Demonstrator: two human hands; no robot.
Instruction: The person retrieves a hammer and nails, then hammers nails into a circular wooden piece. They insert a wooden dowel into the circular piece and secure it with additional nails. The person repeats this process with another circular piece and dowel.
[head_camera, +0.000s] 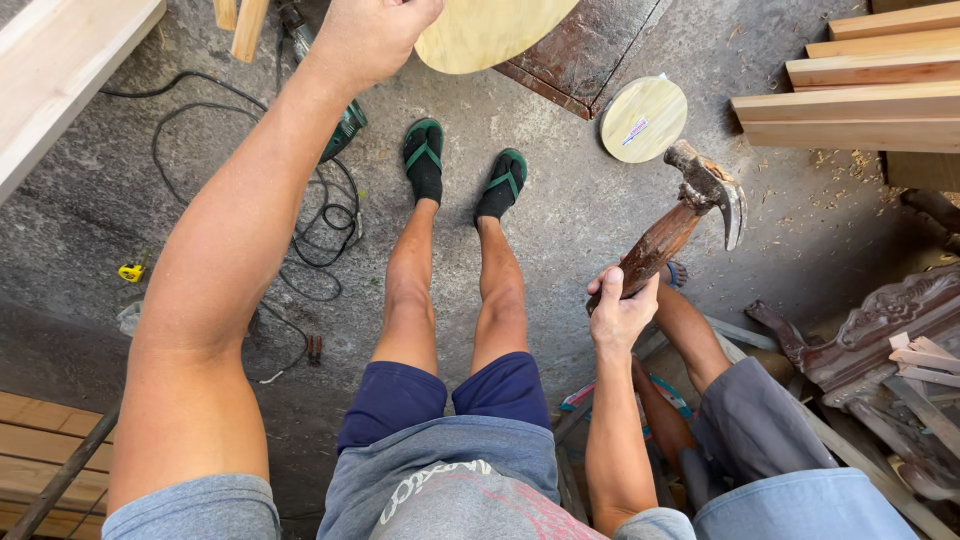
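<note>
Round wooden panel (490, 30) held up at the top edge, claw hammer (690, 215) raised to its right.
Left hand (372, 35) has its grip clamped on the panel's rim; right hand (620, 312) is closed round the hammer's wooden handle. Judged from this, keeping the panel steady and the hammer face square would suit the strike.

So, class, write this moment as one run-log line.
left hand: steadies round wooden board | right hand: grip shut on hammer, raised | small wooden disc: on floor

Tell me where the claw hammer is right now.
In the head view, the claw hammer is at right of centre, raised in the right hand, its head just below the small round wooden disc.
</note>
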